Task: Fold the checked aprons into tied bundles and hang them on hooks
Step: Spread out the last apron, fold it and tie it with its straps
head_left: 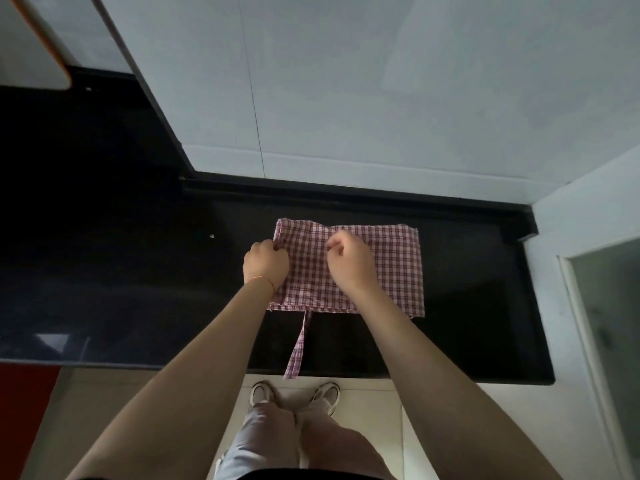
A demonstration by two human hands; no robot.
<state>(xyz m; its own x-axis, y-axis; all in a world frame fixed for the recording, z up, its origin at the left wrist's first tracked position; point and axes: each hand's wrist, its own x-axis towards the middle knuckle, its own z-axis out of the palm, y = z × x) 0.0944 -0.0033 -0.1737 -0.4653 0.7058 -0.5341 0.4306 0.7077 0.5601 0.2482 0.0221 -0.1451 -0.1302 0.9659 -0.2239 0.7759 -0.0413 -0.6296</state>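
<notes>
Head camera, and we're looking straight down at a checked apron [391,268] folded into a flat rectangle on the black countertop [467,323]. We see the left hand [265,261], with a thin bangle [262,280] at the wrist, curled and gripping the apron's left edge. Our right hand [349,259] pinches the cloth near the middle of its far side, fingers curled tight. One apron strap [298,344] trails off the near edge and hangs over the counter's front, above our shoes [294,394].
</notes>
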